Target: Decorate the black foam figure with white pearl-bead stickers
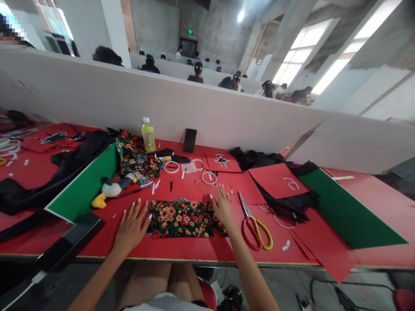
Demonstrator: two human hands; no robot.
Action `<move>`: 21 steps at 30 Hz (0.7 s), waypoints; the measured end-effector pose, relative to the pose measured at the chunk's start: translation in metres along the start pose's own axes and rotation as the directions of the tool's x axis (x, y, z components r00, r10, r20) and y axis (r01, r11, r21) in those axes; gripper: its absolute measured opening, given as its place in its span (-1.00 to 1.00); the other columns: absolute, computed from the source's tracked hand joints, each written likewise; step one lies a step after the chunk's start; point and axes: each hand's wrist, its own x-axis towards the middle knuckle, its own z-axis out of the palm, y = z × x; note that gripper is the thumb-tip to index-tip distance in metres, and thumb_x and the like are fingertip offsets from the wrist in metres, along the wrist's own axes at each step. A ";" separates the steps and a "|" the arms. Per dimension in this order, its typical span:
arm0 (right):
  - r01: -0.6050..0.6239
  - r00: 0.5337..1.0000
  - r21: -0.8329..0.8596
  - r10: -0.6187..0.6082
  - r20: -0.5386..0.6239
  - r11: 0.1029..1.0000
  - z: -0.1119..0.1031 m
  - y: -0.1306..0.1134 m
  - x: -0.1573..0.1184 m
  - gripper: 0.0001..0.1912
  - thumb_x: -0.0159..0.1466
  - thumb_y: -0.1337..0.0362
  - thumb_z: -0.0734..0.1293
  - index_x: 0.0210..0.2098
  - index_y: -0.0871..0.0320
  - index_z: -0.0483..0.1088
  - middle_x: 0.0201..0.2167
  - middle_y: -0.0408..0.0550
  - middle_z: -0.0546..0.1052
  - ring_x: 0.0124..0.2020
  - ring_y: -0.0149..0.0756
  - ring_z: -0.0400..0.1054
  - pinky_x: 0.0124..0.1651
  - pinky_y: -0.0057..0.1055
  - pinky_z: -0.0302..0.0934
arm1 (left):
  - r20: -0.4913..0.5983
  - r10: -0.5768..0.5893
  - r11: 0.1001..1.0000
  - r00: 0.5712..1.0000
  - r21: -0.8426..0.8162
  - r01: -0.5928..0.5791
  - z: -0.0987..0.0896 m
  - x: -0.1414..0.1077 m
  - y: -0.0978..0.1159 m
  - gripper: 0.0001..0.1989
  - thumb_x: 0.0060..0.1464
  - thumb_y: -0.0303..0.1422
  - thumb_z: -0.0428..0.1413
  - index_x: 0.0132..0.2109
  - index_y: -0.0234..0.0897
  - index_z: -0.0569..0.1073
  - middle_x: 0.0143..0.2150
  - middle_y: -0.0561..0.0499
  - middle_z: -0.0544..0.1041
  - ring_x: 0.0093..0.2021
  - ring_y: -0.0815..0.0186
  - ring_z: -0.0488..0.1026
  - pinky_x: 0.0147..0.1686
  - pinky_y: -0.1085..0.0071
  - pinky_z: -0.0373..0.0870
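A dark strip of floral fabric point(183, 219) lies flat on the red tabletop point(207, 250) in front of me. Beside its left end, my left hand point(132, 226) rests with fingers spread, the thumb at the fabric's edge. My right hand point(223, 206) lies over the strip's right end, fingers stretched out and apart. Neither hand grips anything. Just right of my right hand are scissors point(254, 229) with one red and one yellow handle, blades pointing away from me. Several white rings point(209, 177) and a small grid-patterned piece point(189, 168) lie beyond the strip.
Green dividers stand at left point(94, 185) and right point(350, 207). Near the left one are a plush toy point(113, 188), crumpled floral cloth point(138, 155) and a bottle point(148, 136). A black phone point(189, 140) leans on the white partition. Red sheets point(279, 180) and black fabric point(301, 208) lie right.
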 end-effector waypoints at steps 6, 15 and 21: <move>0.052 0.999 0.157 -0.053 0.003 0.986 0.011 -0.030 0.077 -0.71 0.31 0.18 0.23 -0.05 0.21 0.37 -0.03 0.03 0.45 0.04 -0.17 0.30 0.14 -0.03 0.08 | -0.063 -0.031 0.999 0.998 -0.032 0.029 0.001 -0.007 -0.002 -0.50 0.24 -0.28 -0.22 0.27 -0.30 0.16 0.30 -0.19 0.16 0.30 0.13 0.09 0.18 0.08 0.15; 0.132 0.976 0.526 -0.017 -0.217 0.840 -0.004 -0.029 0.082 -0.71 0.27 0.15 0.12 -0.25 0.17 0.37 -0.31 0.14 0.50 -0.25 -0.08 0.42 -0.16 -0.13 0.30 | -0.361 -0.051 0.955 0.931 -0.289 -0.059 0.001 0.012 0.014 -0.60 0.22 -0.34 -0.16 0.16 -0.11 0.33 0.14 -0.05 0.41 0.14 0.20 0.34 0.15 0.06 0.25; 0.277 0.960 0.727 -0.147 -0.239 0.629 -0.081 -0.096 0.089 -0.74 0.24 0.13 0.19 -0.17 0.14 0.31 -0.46 -0.13 0.40 -0.45 -0.33 0.37 -0.36 -0.41 0.33 | -0.368 -0.100 0.684 0.924 -0.700 -0.205 -0.080 0.116 0.093 -0.59 0.26 -0.28 -0.19 0.19 -0.19 0.28 0.20 -0.10 0.33 0.22 0.24 0.24 0.16 0.18 0.27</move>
